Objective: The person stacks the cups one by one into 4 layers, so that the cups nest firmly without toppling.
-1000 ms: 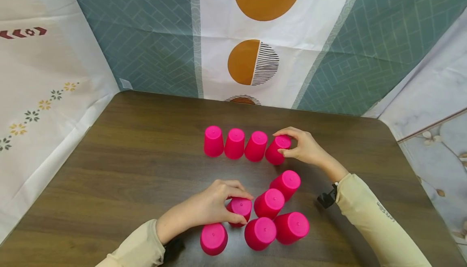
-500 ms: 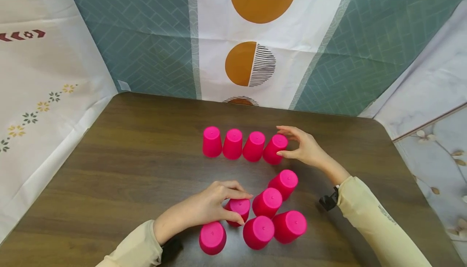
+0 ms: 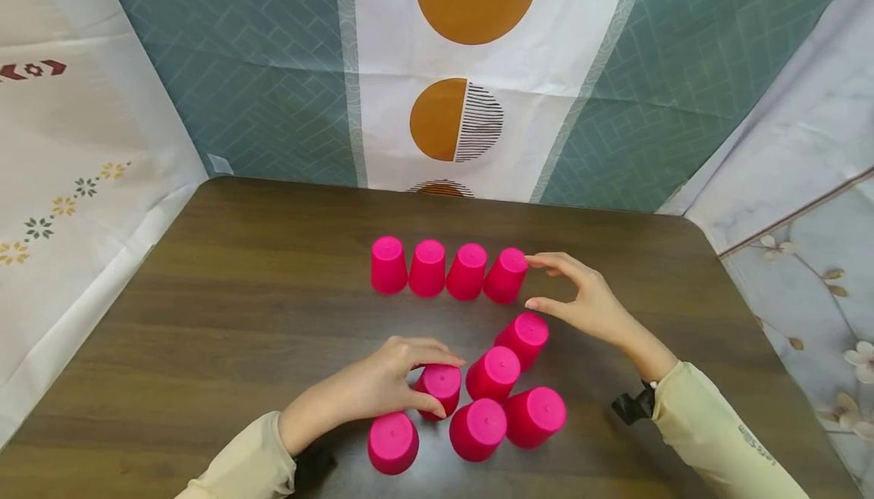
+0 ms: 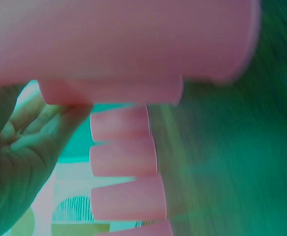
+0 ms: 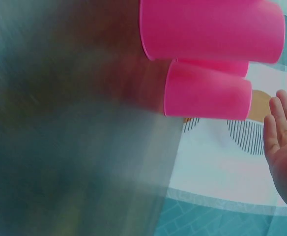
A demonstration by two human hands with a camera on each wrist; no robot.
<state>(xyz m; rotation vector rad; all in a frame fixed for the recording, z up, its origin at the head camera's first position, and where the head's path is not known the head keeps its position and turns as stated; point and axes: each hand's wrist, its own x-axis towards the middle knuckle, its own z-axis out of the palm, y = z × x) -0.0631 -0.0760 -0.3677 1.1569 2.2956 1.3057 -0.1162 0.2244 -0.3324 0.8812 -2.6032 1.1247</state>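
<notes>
Head view: we are noting right hand [image 3: 586, 302] spreading, releasing fourth row cup [image 3: 506, 276]; left hand [image 3: 382, 385] still gripping near cup [image 3: 438, 389] on tabletop [image 3: 225, 309].

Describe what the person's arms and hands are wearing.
Both arms wear long cream sleeves; the right sleeve has small dark lettering near the cuff. A black wrist-mounted strap or device sits at each cuff, left and right. The left hand and right hand are bare, with no rings or gloves visible.
</notes>
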